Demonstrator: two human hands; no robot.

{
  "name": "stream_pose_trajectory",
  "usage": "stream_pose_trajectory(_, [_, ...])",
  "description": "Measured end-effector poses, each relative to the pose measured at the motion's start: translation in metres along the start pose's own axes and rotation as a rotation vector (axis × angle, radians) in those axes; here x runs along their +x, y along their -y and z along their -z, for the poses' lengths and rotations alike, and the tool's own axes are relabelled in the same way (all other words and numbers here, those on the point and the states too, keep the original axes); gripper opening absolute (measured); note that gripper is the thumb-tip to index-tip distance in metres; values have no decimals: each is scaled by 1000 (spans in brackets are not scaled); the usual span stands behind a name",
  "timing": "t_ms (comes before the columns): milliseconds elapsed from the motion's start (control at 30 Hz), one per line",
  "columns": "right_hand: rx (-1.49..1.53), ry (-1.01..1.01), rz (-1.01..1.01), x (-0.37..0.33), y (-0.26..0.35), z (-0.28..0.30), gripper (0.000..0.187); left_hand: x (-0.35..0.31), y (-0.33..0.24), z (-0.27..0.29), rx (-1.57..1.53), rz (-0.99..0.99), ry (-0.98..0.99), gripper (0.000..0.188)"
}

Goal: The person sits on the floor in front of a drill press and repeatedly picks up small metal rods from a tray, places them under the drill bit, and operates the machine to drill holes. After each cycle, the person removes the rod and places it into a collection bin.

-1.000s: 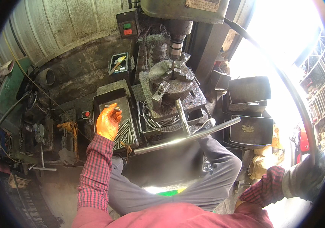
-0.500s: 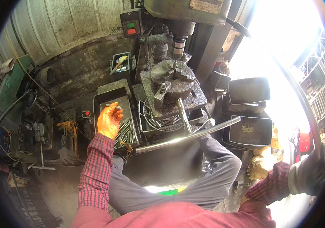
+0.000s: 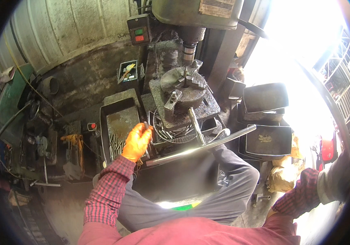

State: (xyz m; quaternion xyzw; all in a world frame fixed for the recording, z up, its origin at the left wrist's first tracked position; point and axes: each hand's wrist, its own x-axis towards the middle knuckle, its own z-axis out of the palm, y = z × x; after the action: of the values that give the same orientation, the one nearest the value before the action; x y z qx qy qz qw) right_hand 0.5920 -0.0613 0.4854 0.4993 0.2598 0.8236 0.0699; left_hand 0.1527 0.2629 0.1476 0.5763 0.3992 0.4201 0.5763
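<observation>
My left hand (image 3: 137, 141), in an orange glove, is closed on a short metal pin (image 3: 146, 125) above the right edge of a tray of pins (image 3: 117, 143). To its right, a round three-jaw chuck (image 3: 188, 94) sits on the drill press table, with a thin upright piece (image 3: 185, 73) at its centre. Above that hangs the drill head's spindle (image 3: 189, 52). At the far right rim, my right hand (image 3: 340, 177) in a grey glove is closed around the lower end of the long press lever (image 3: 323, 87); its fingers are dark and partly hidden.
A shiny bar (image 3: 201, 146) slants across in front of the chuck. Under the press table a round basket (image 3: 175, 134) holds metal pieces. Dark bins (image 3: 267, 98) are stacked at right. A switch box (image 3: 138, 30) hangs behind; a small box with a brush (image 3: 128, 72) stands nearby.
My left hand has moved right, from over the pin tray to its right edge, still with the pin. My right hand has shifted slightly upward with the lever.
</observation>
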Motion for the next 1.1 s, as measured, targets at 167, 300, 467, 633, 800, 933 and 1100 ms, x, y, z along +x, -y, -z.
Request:
stream_pose_trajectory(167, [154, -9, -18, -11, 6, -13, 44, -21, 2, -26, 497, -120, 21, 16])
stream_pose_trajectory(300, [547, 98, -328, -31, 22, -43, 49, -27, 1, -36, 566, -157, 24, 19])
stream_pose_trajectory(467, [1162, 690, -1331, -63, 158, -55, 56, -32, 10, -50, 711, -347, -21, 17])
stream_pose_trajectory(633, [2277, 1057, -2219, -113, 291, 37, 69, -40, 19, -72, 729, -353, -96, 19])
stream_pose_trajectory(800, [2687, 620, -2958, -71, 309, 56, 68, -35, 41, -69, 588, -186, -171, 21])
stream_pose_trajectory(933, [3125, 784, -1948, -9, 299, 66, 69, -27, 93, -101, 532, -86, -226, 25])
stream_pose_trajectory(1100, [2354, 1274, -1634, 49, 291, 120, 75, -25, 143, -186, 422, -3, -381, 23])
